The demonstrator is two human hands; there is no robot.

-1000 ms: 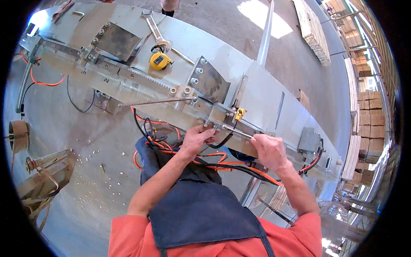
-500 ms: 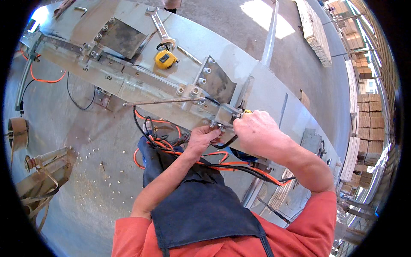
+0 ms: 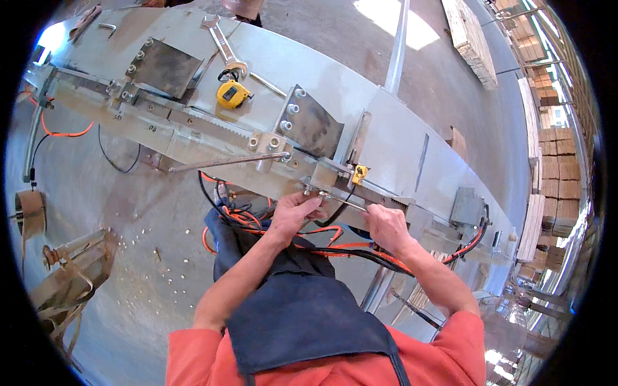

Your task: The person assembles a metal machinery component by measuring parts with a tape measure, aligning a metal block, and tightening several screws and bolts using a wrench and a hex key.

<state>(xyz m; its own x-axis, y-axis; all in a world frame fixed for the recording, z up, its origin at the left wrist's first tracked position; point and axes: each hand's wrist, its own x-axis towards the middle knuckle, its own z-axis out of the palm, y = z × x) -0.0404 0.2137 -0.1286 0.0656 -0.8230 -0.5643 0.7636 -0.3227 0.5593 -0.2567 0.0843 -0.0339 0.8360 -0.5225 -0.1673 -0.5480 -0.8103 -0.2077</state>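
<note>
My right hand (image 3: pixel 388 226) is closed around the end of a slim metal hand tool (image 3: pixel 347 204), whose exact kind I cannot make out. The tool's far tip reaches small bolts (image 3: pixel 324 194) on the front edge of a long grey metal beam (image 3: pixel 393 145). Close beside that tip, my left hand (image 3: pixel 297 213) is pinched at the same edge, with its fingertips partly hidden. A black cable (image 3: pixel 339 211) curves down between the hands. Just above them sits a small yellow part (image 3: pixel 359 174) on the beam.
A long metal bar (image 3: pixel 225 161) rests against a bolted block. On the beam lie a yellow tape measure (image 3: pixel 232 94), a wrench (image 3: pixel 224 45) and a short rod (image 3: pixel 268 84). Orange and black cables (image 3: pixel 248 219) hang below. Part of another person (image 3: pixel 244 8) shows beyond the beam.
My right hand has moved down and away from the beam edge, bringing the slim tool into sight and uncovering the small yellow part. My left hand stays at the bolts. The view has shifted slightly.
</note>
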